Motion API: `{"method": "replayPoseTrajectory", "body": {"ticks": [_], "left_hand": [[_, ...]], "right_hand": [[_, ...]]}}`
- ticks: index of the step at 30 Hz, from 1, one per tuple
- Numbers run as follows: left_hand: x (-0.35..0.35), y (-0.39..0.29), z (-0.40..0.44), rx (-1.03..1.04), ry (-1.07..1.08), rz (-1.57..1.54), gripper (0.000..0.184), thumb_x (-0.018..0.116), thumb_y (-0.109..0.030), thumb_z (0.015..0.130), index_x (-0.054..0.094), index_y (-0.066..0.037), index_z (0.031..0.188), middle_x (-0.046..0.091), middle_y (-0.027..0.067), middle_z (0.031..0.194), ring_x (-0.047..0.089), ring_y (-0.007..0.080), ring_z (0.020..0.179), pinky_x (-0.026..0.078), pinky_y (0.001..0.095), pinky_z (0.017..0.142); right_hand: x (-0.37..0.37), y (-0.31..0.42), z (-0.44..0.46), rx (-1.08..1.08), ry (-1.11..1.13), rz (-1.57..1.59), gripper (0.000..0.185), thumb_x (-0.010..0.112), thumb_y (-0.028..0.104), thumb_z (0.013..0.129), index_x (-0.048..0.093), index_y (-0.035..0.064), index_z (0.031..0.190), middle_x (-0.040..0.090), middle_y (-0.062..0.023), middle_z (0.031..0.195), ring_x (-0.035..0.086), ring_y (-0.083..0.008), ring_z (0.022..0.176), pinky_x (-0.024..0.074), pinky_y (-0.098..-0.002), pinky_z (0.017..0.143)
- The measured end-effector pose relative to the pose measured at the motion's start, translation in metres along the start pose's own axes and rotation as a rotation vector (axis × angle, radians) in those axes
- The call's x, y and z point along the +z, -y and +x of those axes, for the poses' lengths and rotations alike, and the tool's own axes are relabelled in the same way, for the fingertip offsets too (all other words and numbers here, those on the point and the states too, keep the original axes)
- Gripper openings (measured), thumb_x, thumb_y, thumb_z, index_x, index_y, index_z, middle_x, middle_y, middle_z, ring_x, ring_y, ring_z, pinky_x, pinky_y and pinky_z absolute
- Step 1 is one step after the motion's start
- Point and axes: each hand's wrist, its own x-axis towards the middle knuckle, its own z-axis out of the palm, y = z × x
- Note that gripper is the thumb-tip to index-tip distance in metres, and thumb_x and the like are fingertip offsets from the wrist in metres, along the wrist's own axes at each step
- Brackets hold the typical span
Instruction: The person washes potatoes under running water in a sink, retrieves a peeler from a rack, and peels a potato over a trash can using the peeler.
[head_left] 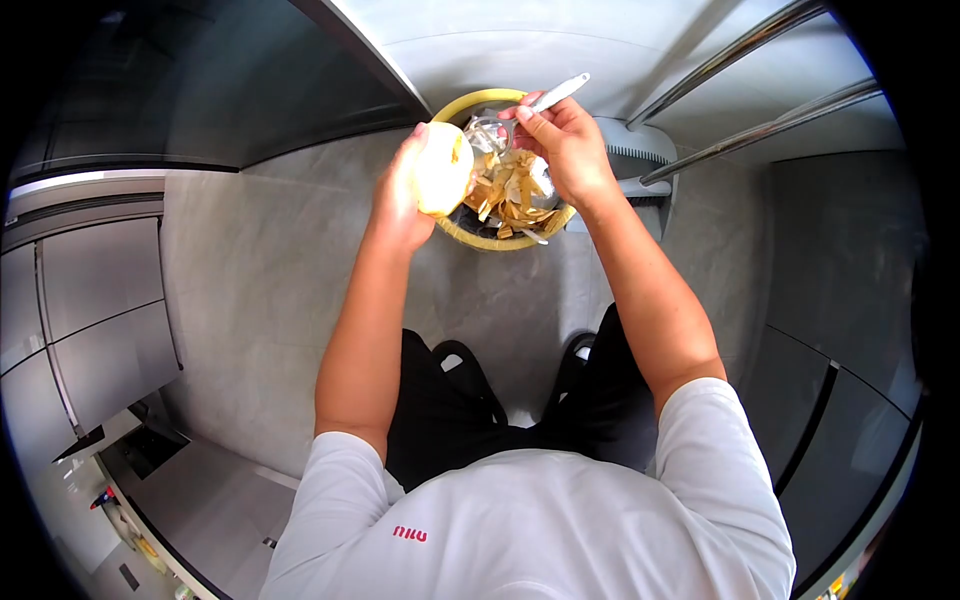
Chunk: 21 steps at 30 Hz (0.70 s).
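My left hand [402,192] is cupping a pale-yellow oblong vegetable [443,170] fore-and-aft; rightward, my right hand [570,148] is pinching a white-handled tool [563,91].

Left arm [365,320] and right arm [655,290] outstretched, left fingers [419,130] curved, right fingers [537,124] pinched

White shirt [540,520], red lettering [410,535], black trousers [615,395], black footwear [478,384]

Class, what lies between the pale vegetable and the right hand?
In the head view: the end of the white peeler the right hand holds, and, beneath, brown peelings in the yellow-rimmed bin.
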Motion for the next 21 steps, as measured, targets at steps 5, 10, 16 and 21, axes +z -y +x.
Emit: {"method": "replayPoseTrajectory", "body": {"ticks": [5,10,16,21], "left_hand": [[0.003,0.008,0.002,-0.116,0.167,-0.179,0.060,0.043,-0.054,0.107,0.060,0.000,0.124,0.068,0.0159,0.114,0.069,0.0309,0.098,0.059,0.0466,0.081],[0.008,0.007,-0.001,-0.146,0.219,-0.169,0.061,0.040,-0.052,0.107,0.059,0.003,0.128,0.069,0.0203,0.115,0.069,0.0355,0.099,0.059,0.0461,0.082],[-0.005,-0.003,-0.004,-0.110,0.316,-0.082,0.061,0.040,-0.049,0.108,0.056,0.005,0.134,0.067,0.0256,0.123,0.068,0.0413,0.102,0.057,0.0513,0.086],[0.004,-0.014,-0.016,-0.142,0.243,-0.240,0.061,0.046,-0.048,0.106,0.054,0.005,0.135,0.063,0.0271,0.129,0.064,0.0474,0.111,0.055,0.0559,0.096]], "right_hand": [[0.013,0.001,-0.009,0.066,0.272,0.086,0.015,0.066,0.011,0.102,0.062,0.0035,0.114,0.073,-0.0095,0.104,0.067,-0.0138,0.085,0.0550,-0.0286,0.080],[0.005,-0.009,-0.005,0.033,0.272,0.104,0.014,0.066,0.010,0.101,0.063,0.0041,0.113,0.074,-0.0105,0.104,0.069,-0.0155,0.090,0.0553,-0.0286,0.080],[-0.018,-0.009,0.009,0.050,-0.054,-0.005,0.011,0.063,0.010,0.103,0.062,0.0044,0.112,0.074,-0.0108,0.107,0.069,-0.0161,0.091,0.0561,-0.0300,0.081],[-0.011,-0.009,0.000,-0.203,-0.045,-0.620,0.011,0.066,0.008,0.102,0.064,0.0036,0.112,0.074,-0.0045,0.106,0.067,-0.0111,0.095,0.0542,-0.0288,0.088]]}}
